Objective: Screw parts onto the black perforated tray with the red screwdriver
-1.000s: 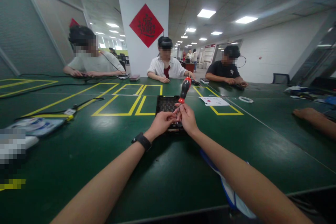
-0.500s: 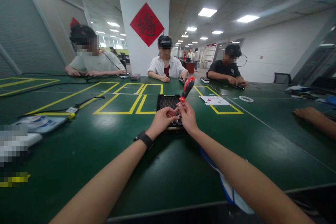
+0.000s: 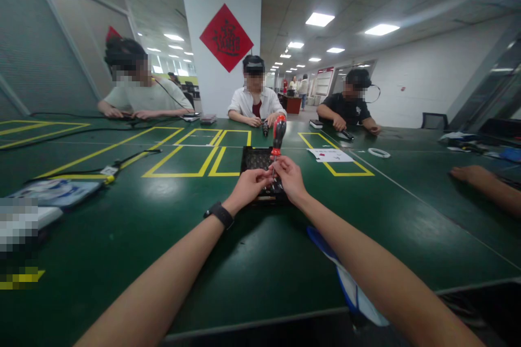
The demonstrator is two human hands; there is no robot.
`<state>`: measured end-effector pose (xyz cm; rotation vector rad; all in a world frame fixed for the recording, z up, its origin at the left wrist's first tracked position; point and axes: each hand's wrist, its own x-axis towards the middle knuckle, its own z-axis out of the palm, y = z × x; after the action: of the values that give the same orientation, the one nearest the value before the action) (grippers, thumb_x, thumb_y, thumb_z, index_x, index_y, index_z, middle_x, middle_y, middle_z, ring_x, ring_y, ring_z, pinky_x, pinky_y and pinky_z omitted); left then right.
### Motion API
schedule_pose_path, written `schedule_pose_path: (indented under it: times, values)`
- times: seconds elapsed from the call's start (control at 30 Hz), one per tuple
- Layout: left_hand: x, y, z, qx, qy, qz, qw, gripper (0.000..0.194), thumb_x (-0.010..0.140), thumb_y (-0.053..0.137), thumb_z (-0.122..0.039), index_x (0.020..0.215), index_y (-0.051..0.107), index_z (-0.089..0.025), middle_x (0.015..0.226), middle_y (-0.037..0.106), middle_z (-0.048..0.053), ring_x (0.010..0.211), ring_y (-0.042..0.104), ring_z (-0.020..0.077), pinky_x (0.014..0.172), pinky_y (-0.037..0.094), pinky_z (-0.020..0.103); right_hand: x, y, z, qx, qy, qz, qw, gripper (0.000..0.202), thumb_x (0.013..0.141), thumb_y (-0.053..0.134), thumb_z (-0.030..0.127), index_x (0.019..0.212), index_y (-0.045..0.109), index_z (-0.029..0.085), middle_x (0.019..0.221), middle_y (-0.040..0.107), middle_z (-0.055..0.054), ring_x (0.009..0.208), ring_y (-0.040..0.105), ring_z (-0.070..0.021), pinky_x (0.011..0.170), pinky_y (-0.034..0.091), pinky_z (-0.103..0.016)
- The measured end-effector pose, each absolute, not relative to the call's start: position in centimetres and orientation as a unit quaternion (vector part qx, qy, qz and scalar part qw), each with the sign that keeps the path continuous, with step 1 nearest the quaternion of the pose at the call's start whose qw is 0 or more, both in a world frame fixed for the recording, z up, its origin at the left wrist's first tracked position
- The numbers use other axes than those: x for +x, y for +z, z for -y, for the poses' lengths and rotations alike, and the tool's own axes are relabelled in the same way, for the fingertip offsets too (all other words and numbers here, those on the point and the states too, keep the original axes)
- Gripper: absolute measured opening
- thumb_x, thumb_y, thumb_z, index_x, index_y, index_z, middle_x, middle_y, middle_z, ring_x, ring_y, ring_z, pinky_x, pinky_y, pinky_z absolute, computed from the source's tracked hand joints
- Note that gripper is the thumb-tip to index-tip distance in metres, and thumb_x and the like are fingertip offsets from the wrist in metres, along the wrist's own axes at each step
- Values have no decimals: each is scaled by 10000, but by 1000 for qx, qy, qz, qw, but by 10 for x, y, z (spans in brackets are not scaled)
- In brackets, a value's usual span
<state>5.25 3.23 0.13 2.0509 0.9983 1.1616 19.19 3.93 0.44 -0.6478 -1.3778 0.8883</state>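
A screwdriver (image 3: pixel 279 133) with a red and black handle stands nearly upright over a shallow black tray (image 3: pixel 246 158). My right hand (image 3: pixel 293 181) is closed around its metal shaft, just below the handle. From the other side, my left hand (image 3: pixel 249 188) reaches in with thumb and fingers pinched together near the lower shaft. What that pinch holds, if anything, is too small to make out. Small dark shapes fill the tray beneath my fingers. The screwdriver's tip and part of the tray are hidden by my hands.
Yellow tape outlines mark the green table (image 3: pixel 163 282). A white paper sheet (image 3: pixel 331 155) and a white ring (image 3: pixel 379 153) lie to the right. A blue-edged item (image 3: pixel 345 282) lies under my right forearm. Cables (image 3: pixel 134 157) run at left. Several people sit around the table.
The screwdriver has swung from leaning right to almost upright, its handle shifting left. My hands stay over the tray. The people across the table have moved their hands.
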Motion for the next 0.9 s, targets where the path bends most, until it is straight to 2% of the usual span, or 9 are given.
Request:
schedule_pose_path:
  times: [0.1,0.23,0.4,0.57,0.73,0.9]
  values:
    - [53,2,-31,762,444,-396,255,323,659,604,-439,696,596,-118,572,563,-23,530,477,95,513,335,198,190,4,-39,-275,384,600,646,243,727,588,344,904,529,189,702,564,20,564,540,-70,487,401,-179]
    - [53,1,-33,760,441,-405,254,336,605,651,-439,681,572,-122,592,566,-20,533,472,94,509,337,198,188,4,-37,-268,390,601,645,263,728,592,343,923,491,200,722,575,25,508,522,-54,473,403,-176]
    - [53,-3,-37,768,435,-379,277,271,653,621,-362,758,599,-114,668,611,6,576,508,110,554,380,211,189,6,-35,-259,415,605,628,302,728,587,378,937,467,195,710,615,9,531,558,-80,477,419,-188]
    - [52,0,-35,778,424,-352,301,246,716,553,-318,828,629,-112,726,649,28,637,563,141,624,420,238,191,8,-34,-269,408,623,611,338,776,504,419,984,564,160,740,625,-23,561,551,-79,498,427,-199]
    - [51,2,-33,767,422,-333,351,235,723,548,-305,828,636,-115,808,675,51,724,606,164,683,444,253,192,8,-33,-302,401,610,613,358,735,549,429,957,592,152,744,619,-23,516,508,-67,478,433,-206]
    - [53,0,-34,746,442,-370,335,245,670,609,-317,794,623,-106,704,667,36,628,595,146,593,433,231,191,7,-36,-296,378,598,642,306,720,584,391,918,565,157,718,601,-11,555,537,-74,512,453,-200]
